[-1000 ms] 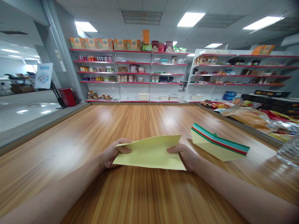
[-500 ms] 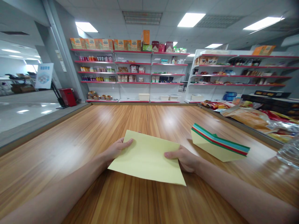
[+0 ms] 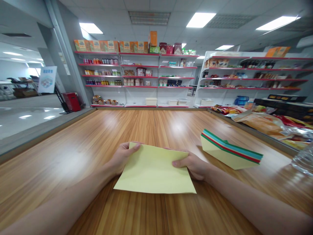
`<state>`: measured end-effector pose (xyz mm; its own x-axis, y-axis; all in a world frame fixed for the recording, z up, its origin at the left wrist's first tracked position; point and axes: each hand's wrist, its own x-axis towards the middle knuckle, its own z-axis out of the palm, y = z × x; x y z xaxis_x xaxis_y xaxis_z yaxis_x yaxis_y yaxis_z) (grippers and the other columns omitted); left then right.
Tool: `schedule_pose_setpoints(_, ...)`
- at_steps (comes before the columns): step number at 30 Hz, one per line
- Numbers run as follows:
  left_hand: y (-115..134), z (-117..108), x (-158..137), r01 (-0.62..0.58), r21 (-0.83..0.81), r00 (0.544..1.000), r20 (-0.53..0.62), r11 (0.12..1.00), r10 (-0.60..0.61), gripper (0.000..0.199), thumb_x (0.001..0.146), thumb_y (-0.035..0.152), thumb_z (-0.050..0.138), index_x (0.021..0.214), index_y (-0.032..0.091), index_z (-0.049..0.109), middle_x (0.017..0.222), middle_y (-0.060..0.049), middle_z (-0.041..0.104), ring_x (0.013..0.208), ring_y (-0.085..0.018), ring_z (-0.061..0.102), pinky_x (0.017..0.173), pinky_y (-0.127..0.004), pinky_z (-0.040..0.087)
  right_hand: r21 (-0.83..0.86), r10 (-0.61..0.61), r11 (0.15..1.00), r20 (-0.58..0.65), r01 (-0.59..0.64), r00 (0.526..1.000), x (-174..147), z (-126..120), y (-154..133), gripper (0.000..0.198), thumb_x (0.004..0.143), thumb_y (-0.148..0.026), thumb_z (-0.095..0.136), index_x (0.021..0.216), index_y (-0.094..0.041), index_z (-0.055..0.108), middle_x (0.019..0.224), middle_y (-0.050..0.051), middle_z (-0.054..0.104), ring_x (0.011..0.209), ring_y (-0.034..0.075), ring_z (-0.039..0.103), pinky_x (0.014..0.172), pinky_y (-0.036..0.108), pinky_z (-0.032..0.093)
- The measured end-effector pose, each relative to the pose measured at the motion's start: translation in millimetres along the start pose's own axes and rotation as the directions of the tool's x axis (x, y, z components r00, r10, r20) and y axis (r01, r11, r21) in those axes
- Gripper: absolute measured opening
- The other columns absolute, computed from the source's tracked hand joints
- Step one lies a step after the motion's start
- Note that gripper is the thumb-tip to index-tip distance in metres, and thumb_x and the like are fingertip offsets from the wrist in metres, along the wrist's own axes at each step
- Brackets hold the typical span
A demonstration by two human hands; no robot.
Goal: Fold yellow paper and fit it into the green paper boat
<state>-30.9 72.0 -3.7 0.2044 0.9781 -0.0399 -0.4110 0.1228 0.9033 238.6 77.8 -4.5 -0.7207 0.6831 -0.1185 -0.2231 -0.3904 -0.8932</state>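
A pale yellow sheet of paper (image 3: 156, 171) is held up over the wooden table in front of me. My left hand (image 3: 126, 155) pinches its upper left edge, thumb on top and fingers behind. At the right edge my right hand (image 3: 192, 163) grips it the same way, its thumb lying on the paper and its fingers mostly hidden underneath. To the right of that hand, a folded stack of coloured paper (image 3: 230, 151) rests on the table, with yellow on its near face and green, blue and red layers along its top edge.
The wooden table (image 3: 122, 127) has a raised rim. Clear plastic (image 3: 303, 161) sits at the right edge. Beyond the right rim lie packaged snacks (image 3: 261, 124) and dark boxes (image 3: 286, 107). Stocked shelves (image 3: 139, 76) stand behind the table, and a red box (image 3: 71, 101) stands on the floor at left.
The paper has levelled out: its left side has come down toward me with my left hand, which is slightly lower. My right hand has barely moved.
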Motion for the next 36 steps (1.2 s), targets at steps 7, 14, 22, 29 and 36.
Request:
schedule_pose_setpoints(7, 1.6, -3.2, 0.6, 0.071, 0.028, 0.993, -0.095, 0.997, -0.068, 0.045, 0.075, 0.053, 0.060, 0.083, 0.009, 0.065, 0.067, -0.012, 0.068, 0.060, -0.023, 0.066, 0.053, -0.031, 0.052, -0.005, -0.022, 1.000, -0.006, 0.022, 1.000, 0.9, 0.5, 1.9, 0.073, 0.065, -0.002, 0.067, 0.132, -0.020, 0.044, 0.114, 0.013, 0.062, 0.100, 0.025, 0.062, 0.090, 0.044, 0.047)
schedule_pose_setpoints(14, 0.5, -3.3, 0.9, 0.072, -0.018, 0.996, -0.047, 0.997, -0.073, 0.048, 0.074, 0.052, 0.062, 0.102, 0.012, 0.062, 0.082, -0.013, 0.070, 0.072, -0.026, 0.067, 0.064, -0.040, 0.054, 0.004, -0.025, 1.000, 0.008, 0.025, 1.000, -1.0, 4.8, -1.1, 0.072, 0.065, -0.003, 0.066, 0.132, -0.019, 0.044, 0.114, 0.013, 0.062, 0.099, 0.024, 0.062, 0.090, 0.043, 0.047)
schedule_pose_setpoints(22, 0.9, 1.2, -4.0, 0.029, 0.045, 0.999, 0.035, 0.999, -0.030, 0.025, 0.071, 0.028, 0.071, 0.090, 0.012, 0.067, 0.076, -0.010, 0.070, 0.066, -0.022, 0.067, 0.064, -0.036, 0.054, -0.008, -0.030, 1.000, 0.016, 0.030, 0.999, 0.1, 3.2, 0.7, 0.071, 0.065, -0.005, 0.068, 0.131, -0.018, 0.045, 0.113, 0.013, 0.062, 0.100, 0.025, 0.062, 0.090, 0.044, 0.046)
schedule_pose_setpoints(29, 4.6, 3.5, -6.5, 0.035, 0.076, 0.999, 0.014, 0.996, -0.037, 0.026, 0.072, 0.033, 0.070, 0.085, 0.011, 0.068, 0.072, -0.010, 0.069, 0.061, -0.021, 0.066, 0.058, -0.033, 0.052, -0.005, -0.020, 1.000, 0.001, 0.020, 1.000, -0.5, 5.5, -0.4, 0.073, 0.065, -0.003, 0.067, 0.132, -0.019, 0.044, 0.112, 0.013, 0.063, 0.100, 0.026, 0.062, 0.089, 0.044, 0.047)
schedule_pose_setpoints(36, 3.5, 4.3, -6.8, 0.009, 0.132, 1.000, -0.011, 0.991, -0.007, 0.032, 0.072, 0.041, 0.067, 0.072, 0.009, 0.067, 0.062, -0.009, 0.065, 0.051, -0.018, 0.062, 0.049, -0.027, 0.048, -0.008, -0.026, 1.000, 0.000, 0.026, 1.000, -0.7, 6.4, -0.7, 0.072, 0.064, -0.004, 0.067, 0.131, -0.018, 0.044, 0.114, 0.014, 0.062, 0.101, 0.026, 0.061, 0.089, 0.044, 0.047)
